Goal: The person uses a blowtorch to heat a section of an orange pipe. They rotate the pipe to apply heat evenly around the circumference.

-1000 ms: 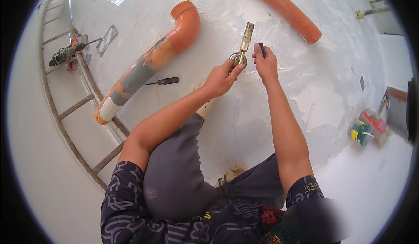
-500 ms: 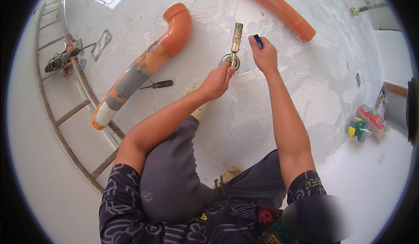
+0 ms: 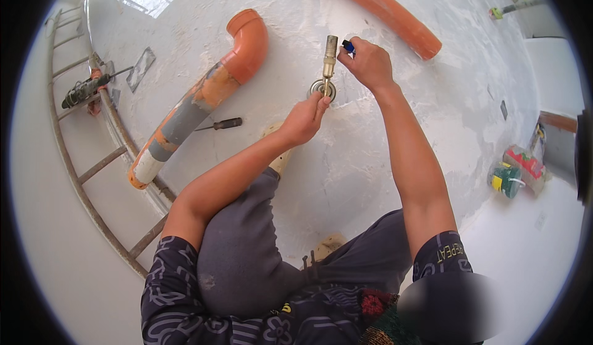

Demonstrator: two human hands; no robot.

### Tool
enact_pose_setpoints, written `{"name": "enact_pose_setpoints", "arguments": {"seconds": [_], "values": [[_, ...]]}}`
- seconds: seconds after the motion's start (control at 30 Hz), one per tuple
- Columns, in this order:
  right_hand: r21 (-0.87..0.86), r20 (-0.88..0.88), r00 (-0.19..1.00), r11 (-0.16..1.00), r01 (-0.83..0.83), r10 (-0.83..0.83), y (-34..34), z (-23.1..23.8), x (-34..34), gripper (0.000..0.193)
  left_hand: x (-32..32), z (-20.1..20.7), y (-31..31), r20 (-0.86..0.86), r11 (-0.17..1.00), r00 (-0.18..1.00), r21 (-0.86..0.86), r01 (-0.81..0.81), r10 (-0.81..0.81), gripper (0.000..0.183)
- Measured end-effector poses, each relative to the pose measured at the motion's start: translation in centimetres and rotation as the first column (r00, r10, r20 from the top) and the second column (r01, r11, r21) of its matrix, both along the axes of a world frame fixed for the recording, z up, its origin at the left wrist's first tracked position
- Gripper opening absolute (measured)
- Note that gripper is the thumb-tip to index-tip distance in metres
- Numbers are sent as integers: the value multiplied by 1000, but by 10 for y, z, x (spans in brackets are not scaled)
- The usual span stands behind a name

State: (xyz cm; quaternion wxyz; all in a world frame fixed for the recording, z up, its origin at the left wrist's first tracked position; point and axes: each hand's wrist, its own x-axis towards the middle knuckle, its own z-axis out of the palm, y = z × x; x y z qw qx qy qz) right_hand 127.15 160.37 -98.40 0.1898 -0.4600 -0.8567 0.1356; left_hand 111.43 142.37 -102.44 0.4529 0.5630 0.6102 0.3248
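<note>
A brass tube fitting stands upright on a round metal flange set in the white rough floor. My left hand sits just below the flange, its fingertips touching the rim. My right hand is at the top right of the brass fitting and pinches a small blue object beside the tube's upper end. Both forearms reach forward over my bent knees in grey trousers.
An orange elbow pipe with a grey and white section lies to the left, a black-handled screwdriver beside it. A long orange pipe lies beyond. A metal ladder runs along the left. Coloured packets sit at right.
My right hand has shifted from the flange up to the top of the brass fitting, keeping the blue object. My left hand stays at the flange. The view has tilted slightly.
</note>
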Motion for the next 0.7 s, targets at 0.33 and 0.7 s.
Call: {"name": "enact_pose_setpoints", "arguments": {"seconds": [0.33, 0.7], "values": [[-107, 73, 996, 993, 50, -42, -21, 18, 48, 45, 9, 11, -17, 10, 998, 999, -31, -50, 50, 45], [10, 76, 995, 998, -60, 59, 0, 11, 4, 42, 6, 8, -11, 82, 995, 992, 12, -94, 93, 45]]}}
